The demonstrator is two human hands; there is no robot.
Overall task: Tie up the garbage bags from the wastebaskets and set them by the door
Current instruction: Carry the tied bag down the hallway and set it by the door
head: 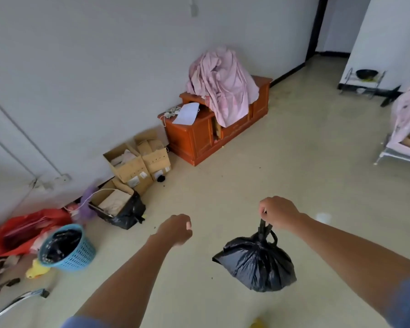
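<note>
A tied black garbage bag [256,263] hangs in the air by its knotted handles from my right hand [278,215], which is shut on them. To its left, my left hand [176,229] is curled into a loose fist with nothing in it. A blue lattice wastebasket [77,254] with a black liner stands on the floor at the lower left, well away from both hands. A doorway [334,27] opens at the far upper right.
Cardboard boxes [137,162], one with a black bag around it, line the left wall. An orange wooden cabinet [213,136] draped with pink cloth stands beyond them. A red bag [24,230] lies at the far left. A bed frame [402,147] is at the right.
</note>
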